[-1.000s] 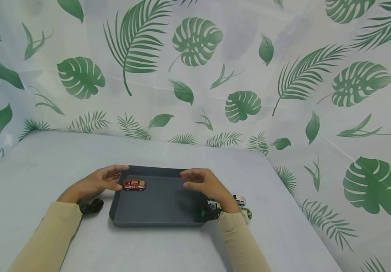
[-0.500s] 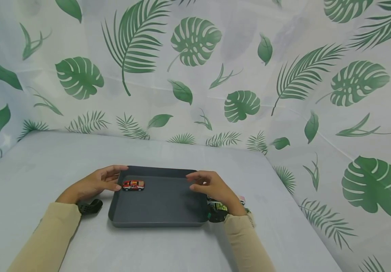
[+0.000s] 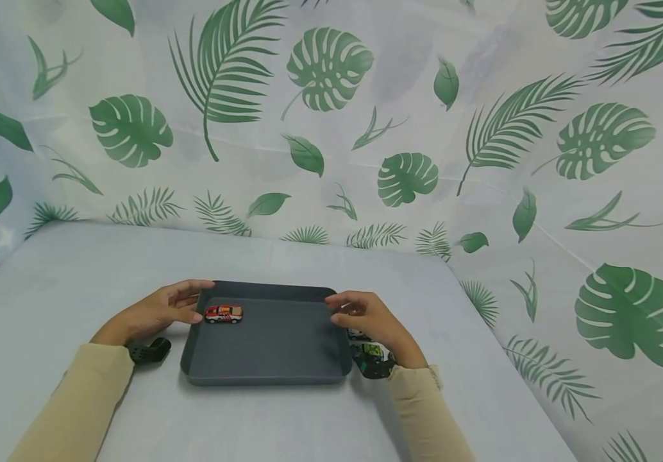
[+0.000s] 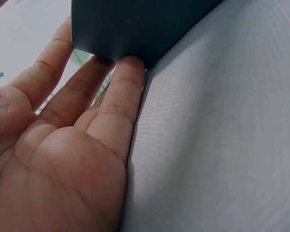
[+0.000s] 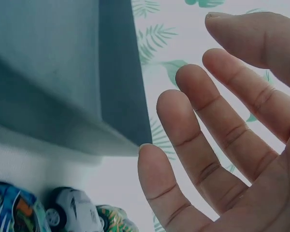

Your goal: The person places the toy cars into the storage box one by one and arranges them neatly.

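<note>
A dark grey rectangular tray point(image 3: 274, 350) lies on the white-covered table, with one red-and-white toy car point(image 3: 224, 314) inside near its left wall. My left hand point(image 3: 155, 312) is at the tray's left side. In the left wrist view its straight fingers point(image 4: 128, 79) touch the tray's outer wall point(image 4: 130, 29). My right hand point(image 3: 374, 319) is at the tray's right edge and holds nothing. The right wrist view shows its fingers point(image 5: 171, 111) spread and loosely extended, little fingertip close to the tray's corner point(image 5: 123, 82); contact is unclear.
Several toy cars stand right of the tray, partly hidden by my right hand and wrist, including a green-yellow one point(image 3: 370, 351). A white car point(image 5: 77, 210) and a blue one point(image 5: 12, 208) show in the right wrist view. A leaf-patterned curtain point(image 3: 331, 128) rises behind the table.
My right hand has moved right and slightly nearer to me, from above the tray's inside to its right edge. My left hand, the tray and the red-and-white car have stayed put.
</note>
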### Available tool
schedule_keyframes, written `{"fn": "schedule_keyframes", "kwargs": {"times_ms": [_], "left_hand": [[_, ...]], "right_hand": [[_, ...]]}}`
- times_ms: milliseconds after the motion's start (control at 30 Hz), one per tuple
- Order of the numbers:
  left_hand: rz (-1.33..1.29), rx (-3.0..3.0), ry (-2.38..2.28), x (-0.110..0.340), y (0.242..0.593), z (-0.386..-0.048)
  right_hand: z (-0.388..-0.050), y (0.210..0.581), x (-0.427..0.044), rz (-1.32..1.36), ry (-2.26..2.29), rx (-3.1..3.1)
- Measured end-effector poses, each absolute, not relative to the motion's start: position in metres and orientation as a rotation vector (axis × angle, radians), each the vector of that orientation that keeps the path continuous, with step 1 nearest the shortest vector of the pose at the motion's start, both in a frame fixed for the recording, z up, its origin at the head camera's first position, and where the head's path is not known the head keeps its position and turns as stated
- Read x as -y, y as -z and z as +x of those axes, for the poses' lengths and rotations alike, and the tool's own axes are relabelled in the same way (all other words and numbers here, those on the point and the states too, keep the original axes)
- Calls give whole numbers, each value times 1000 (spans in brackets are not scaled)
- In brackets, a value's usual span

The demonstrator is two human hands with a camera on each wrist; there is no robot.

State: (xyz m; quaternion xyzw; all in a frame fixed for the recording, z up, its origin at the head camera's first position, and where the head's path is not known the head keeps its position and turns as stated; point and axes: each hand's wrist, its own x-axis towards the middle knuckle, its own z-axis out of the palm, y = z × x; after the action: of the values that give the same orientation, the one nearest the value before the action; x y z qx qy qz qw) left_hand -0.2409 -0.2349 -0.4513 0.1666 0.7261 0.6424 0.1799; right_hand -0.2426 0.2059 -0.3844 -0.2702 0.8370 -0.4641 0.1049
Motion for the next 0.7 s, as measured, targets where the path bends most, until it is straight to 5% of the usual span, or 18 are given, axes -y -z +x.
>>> {"fn": "schedule_keyframes", "kwargs": {"times_ms": [700], "left_hand": [[464, -2070, -1794, 235, 452, -242]], "right_hand": [[-239, 387, -235, -769, 1339, -2547]]}}
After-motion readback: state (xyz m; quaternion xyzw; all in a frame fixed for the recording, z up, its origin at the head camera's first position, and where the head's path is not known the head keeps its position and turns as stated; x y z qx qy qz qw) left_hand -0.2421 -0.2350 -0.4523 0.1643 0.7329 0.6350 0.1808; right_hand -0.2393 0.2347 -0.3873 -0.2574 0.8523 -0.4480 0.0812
